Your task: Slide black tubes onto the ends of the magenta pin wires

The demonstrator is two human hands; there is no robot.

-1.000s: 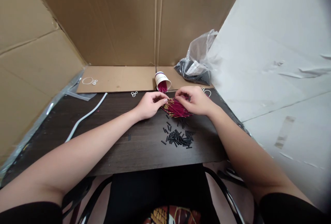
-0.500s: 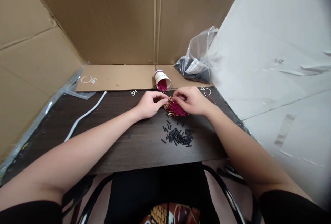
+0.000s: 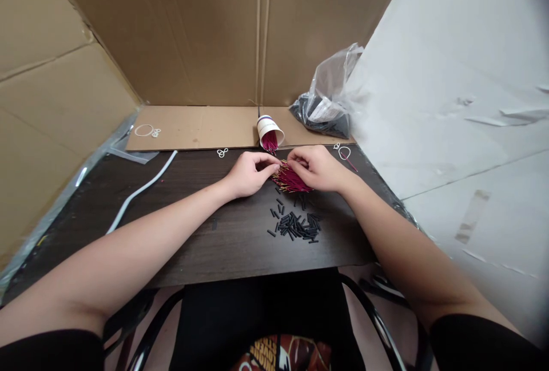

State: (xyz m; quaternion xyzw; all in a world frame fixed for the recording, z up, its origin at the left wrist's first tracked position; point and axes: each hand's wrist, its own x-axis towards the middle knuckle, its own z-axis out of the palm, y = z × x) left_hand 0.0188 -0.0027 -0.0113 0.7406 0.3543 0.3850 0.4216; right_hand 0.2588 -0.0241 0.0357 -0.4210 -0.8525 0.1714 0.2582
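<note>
Crimson wires (image 3: 295, 180) with gold ends lie in a flat pile right at our fingers (image 3: 266, 158), on the dark tabletop (image 3: 240, 251). On our left hand (image 3: 247, 175), thumb and forefinger come close together at the gold ends; on our right hand (image 3: 316, 168) they draw in too, over the far side of the pile. Whether either pair pinches a wire or a tube is too small for us to tell. Nearer to us than the pile, short black tubes (image 3: 295, 226) lie in a loose heap, with strays to its left. Just beyond our hands we have a tipped white cup (image 3: 267, 124), its mouth towards us and more crimson wires inside, at the front edge of a cardboard strip (image 3: 193, 127). To its right slumps a clear bag (image 3: 323, 114) of dark pieces. White rings (image 3: 222, 153) lie left of the cup, and farther left a pale hose (image 3: 139, 192) curves across the tabletop.
</note>
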